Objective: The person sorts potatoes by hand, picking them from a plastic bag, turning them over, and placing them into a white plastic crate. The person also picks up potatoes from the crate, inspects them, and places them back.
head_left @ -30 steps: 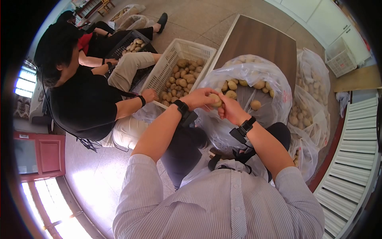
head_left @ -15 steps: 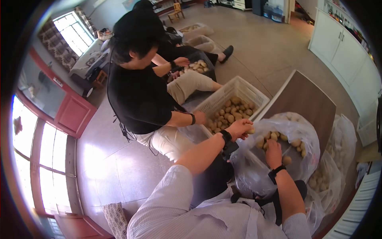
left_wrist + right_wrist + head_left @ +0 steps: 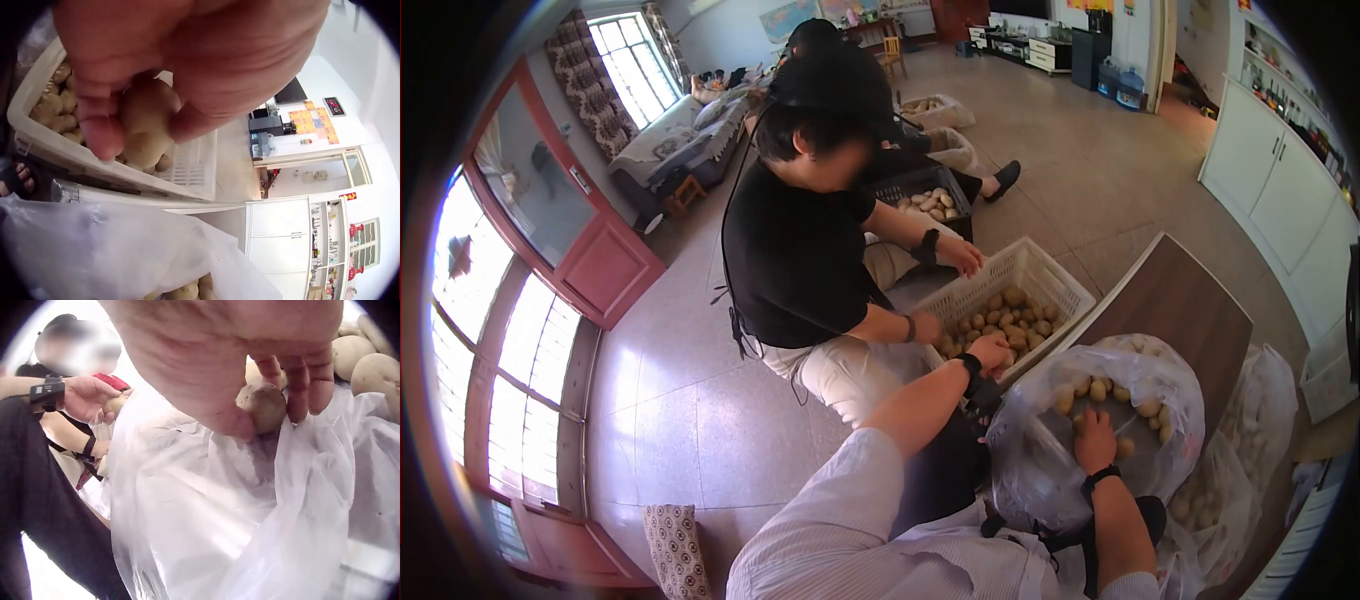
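My left hand is over the near side of a white plastic crate with many potatoes in it. In the left wrist view its thumb and fingers pinch a pale brown potato. My right hand reaches down into an open clear plastic bag. Thumb and fingers there are around a round potato, seen from the right wrist. Loose potatoes lie in the bag beyond that hand.
Behind the bag stands a brown-topped table. Filled plastic bags sit at its right. A person in black is seated left of the crate, one hand at its edge. A black crate of potatoes stands farther back.
Both hands were together at one potato; they parted, the left carrying a potato to the crate, the right going down into the bag. The head view swung left. The neighbour's far arm has extended.
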### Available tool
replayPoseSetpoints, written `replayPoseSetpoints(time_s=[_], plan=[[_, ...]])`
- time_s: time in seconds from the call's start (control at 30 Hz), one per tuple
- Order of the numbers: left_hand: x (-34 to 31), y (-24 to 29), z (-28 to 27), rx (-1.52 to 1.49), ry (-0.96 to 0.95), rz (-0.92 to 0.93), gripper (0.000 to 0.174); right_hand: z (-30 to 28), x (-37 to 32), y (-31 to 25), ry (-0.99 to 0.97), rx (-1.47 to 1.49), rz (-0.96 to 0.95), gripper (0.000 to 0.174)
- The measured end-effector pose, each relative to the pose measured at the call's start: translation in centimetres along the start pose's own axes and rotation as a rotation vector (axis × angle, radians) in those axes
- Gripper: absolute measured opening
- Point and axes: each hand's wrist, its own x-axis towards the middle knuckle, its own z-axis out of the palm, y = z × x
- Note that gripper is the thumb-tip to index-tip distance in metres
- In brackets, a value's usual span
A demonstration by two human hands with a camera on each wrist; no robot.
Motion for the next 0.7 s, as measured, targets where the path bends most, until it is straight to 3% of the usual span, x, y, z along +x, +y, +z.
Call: replayPoseSetpoints(time_s=[0.17, 0.27, 0.37, 0.43, 0.47, 0.53, 0.57, 0.6, 0.63, 0.67, 0.7], plan=[[0.4, -0.4, -0.6, 0.027, 0.079, 0.014, 0.032, -0.9, -0.7, 0.3, -0.022, 0.123, 0.033, 0.049], [2.2, -1.6, -1.5, 0.275, 0.019, 0.072, 0.027, -0.5, -1.0, 0.9, -0.002, 0.213, 0.088, 0.05], [2.7, -2.3, -1.5, 0.438, 0.101, 0.165, 0.025, 0.5, -1.5, 2.2, 0.054, 0.271, 0.151, 0.049], [2.4, -2.1, -1.9, 0.154, 0.073, -0.057, 0.036, 1.1, -1.5, 2.9, 0.085, 0.287, 0.172, 0.047], [2.8, -1.6, -2.0, 0.154, 0.072, -0.061, 0.036, 1.4, -1.4, 3.2, 0.082, 0.345, 0.237, 0.047], [3.9, 0.0, -2.0, 1.858, -0.42, 0.331, 0.026, 2.5, -1.3, 4.2, 0.066, 0.398, 0.304, 0.048], [6.4, -1.3, -2.8, 1.85, -0.428, 0.324, 0.026, 3.2, -1.1, 4.7, 0.05, 0.712, 0.421, 0.043], [10.5, -4.0, -4.4, 1.658, -0.584, 0.375, 0.023, 3.6, -1.1, 4.9, 0.031, 1.025, 0.54, 0.039], [12.8, -5.3, -5.5, 1.455, -0.726, 0.42, 0.02, 3.4, -1.3, 4.9, 0.016, 1.021, 0.546, 0.039], [9.9, -0.8, -5.3, 1.506, -1.081, 0.622, 0.013, 2.8, -1.4, 5.0, -0.061, 1.2, 0.641, 0.039], [7.1, -0.5, -4.5, 1.492, -1.087, 0.613, 0.013, 2.1, -1.5, 4.9, -0.139, 1.377, 0.739, 0.039]])
